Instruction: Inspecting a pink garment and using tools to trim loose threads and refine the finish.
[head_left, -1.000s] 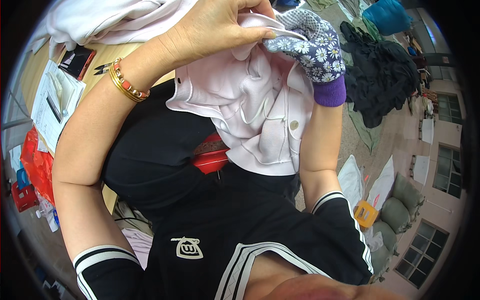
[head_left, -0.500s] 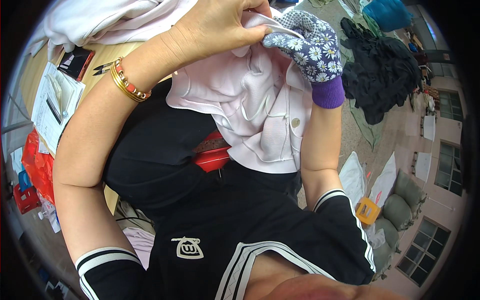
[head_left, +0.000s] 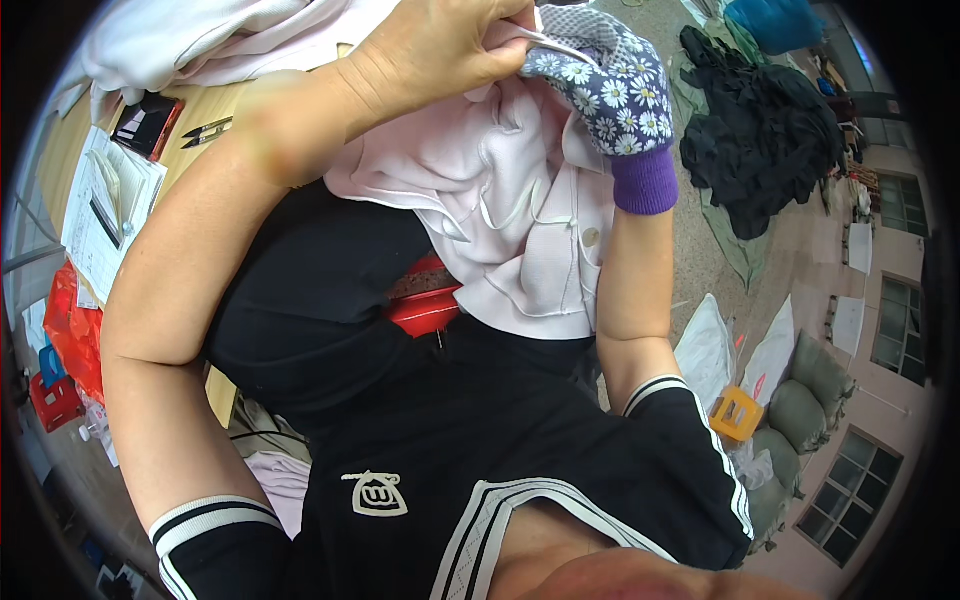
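My left hand (head_left: pixel 440 50) is bare and grips a fold of a pale pink garment (head_left: pixel 500 230) at the top of the view. My right hand (head_left: pixel 600 90) wears a floral glove with a purple cuff and pinches the same garment right beside the left hand. The garment hangs down over my black top, with a button and a white cord showing on it. Below the cloth, a red object (head_left: pixel 425 305) sits at my waist.
A wooden table (head_left: pixel 70 150) at the left holds papers (head_left: pixel 105 215), thread snips (head_left: pixel 205 132), a black case (head_left: pixel 145 125) and white cloth (head_left: pixel 190 40). A black clothes pile (head_left: pixel 760 140), an orange box (head_left: pixel 735 412), sacks (head_left: pixel 810 390) and red crates (head_left: pixel 60 330) lie on the floor.
My left wrist has moved and is now blurred, so the gold bracelet is no longer sharp. The gloved hand has edged closer to the left hand on the garment.
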